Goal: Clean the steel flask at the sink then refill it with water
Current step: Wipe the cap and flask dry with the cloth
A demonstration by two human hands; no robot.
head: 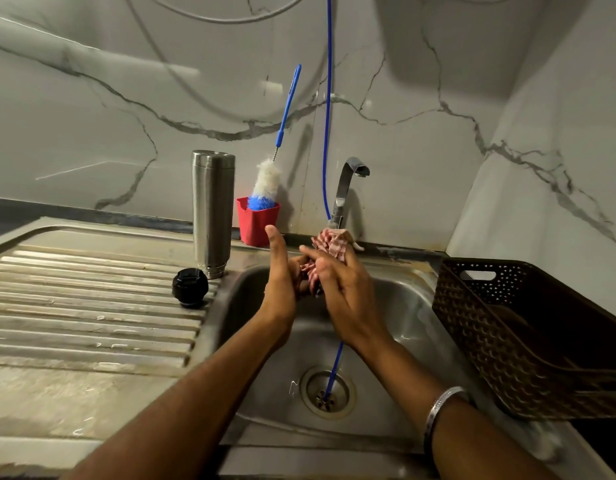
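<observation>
A black cap (190, 287) lies on the ribbed draining surface (92, 306) beside the steel flask (213, 209), standing mouth-down at the sink (396, 306) edge. Over the basin, the left hand (282, 282), thumb raised, and right hand (341, 289), forefinger extended, press a red checked cloth (329, 245) between them. A brown basket (528, 341) sits right.

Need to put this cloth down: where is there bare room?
Bare: the ribbed drainboard left of the cap, and the flat steel in front of it. Crowded: the back ledge, with flask, red cup and tap; the basket fills the right.
</observation>
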